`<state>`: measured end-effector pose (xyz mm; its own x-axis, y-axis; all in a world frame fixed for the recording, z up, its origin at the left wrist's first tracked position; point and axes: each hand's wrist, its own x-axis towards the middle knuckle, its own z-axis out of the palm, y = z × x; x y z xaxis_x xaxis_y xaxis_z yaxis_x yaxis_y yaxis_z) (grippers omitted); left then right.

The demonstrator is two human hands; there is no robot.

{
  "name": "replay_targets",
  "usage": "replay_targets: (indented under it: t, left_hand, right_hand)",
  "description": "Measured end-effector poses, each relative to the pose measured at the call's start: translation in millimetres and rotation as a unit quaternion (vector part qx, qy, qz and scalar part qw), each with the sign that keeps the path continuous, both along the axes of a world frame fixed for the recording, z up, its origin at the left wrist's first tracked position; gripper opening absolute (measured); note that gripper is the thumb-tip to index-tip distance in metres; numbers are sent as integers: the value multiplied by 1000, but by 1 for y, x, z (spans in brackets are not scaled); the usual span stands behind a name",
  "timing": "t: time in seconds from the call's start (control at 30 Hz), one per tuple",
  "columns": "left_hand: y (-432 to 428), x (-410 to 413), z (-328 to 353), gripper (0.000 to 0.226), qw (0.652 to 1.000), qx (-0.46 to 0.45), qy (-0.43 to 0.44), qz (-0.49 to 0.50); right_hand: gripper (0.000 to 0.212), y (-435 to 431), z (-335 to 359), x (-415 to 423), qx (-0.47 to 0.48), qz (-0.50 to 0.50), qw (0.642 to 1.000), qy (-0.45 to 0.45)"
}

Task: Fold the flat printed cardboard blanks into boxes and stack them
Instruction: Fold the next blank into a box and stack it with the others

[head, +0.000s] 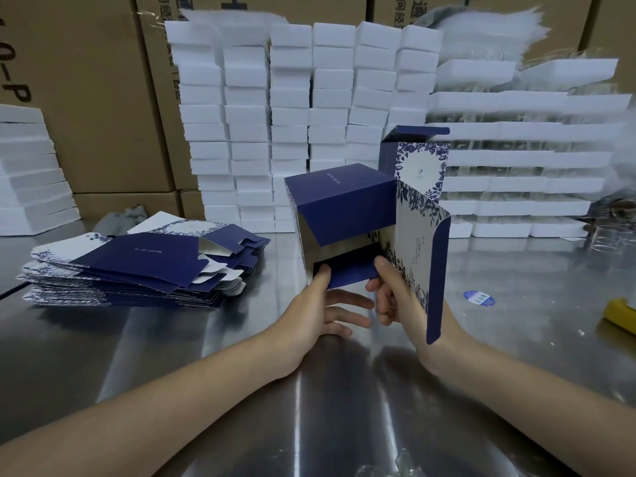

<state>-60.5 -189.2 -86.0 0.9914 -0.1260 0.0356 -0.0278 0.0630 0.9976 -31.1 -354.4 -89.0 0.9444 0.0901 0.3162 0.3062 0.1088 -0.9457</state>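
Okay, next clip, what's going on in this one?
A person is folding a printed box over a metal table. The left hand and right hand both pinch its lower navy flap; the end facing the camera is open. A pile of flat blanks waits to the left, with white foam blocks stacked behind.

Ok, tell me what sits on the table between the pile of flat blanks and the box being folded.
Nothing: in the head view only bare steel table separates the pile of flat blanks from the half-folded box.
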Motion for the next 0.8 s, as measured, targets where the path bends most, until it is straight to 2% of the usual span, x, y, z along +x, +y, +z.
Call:
replay_targets:
  t: [0.17, 0.27, 0.4, 0.53, 0.8]
  left_hand:
    - [-1, -1, 1, 59, 1000, 6, 2, -11]
    - [-1, 0, 2, 65, 1000, 15, 5, -20]
    - [-2, 3, 2, 76, 1000, 16, 16, -15]
    - [-2, 0, 2, 62, 1000, 11, 10, -13]
    - [0, -4, 2, 60, 1000, 4, -1, 4]
  right_hand:
    - [46, 1, 5, 2, -4, -6, 1000, 28]
    - [38, -3, 3, -3, -42, -14, 999, -10]
    - [43, -3, 4, -9, -41, -1, 999, -21]
    - [33, 0, 6, -6, -13, 22, 1000, -12]
    - [44, -1, -2, 3, -13, 14, 1000, -15]
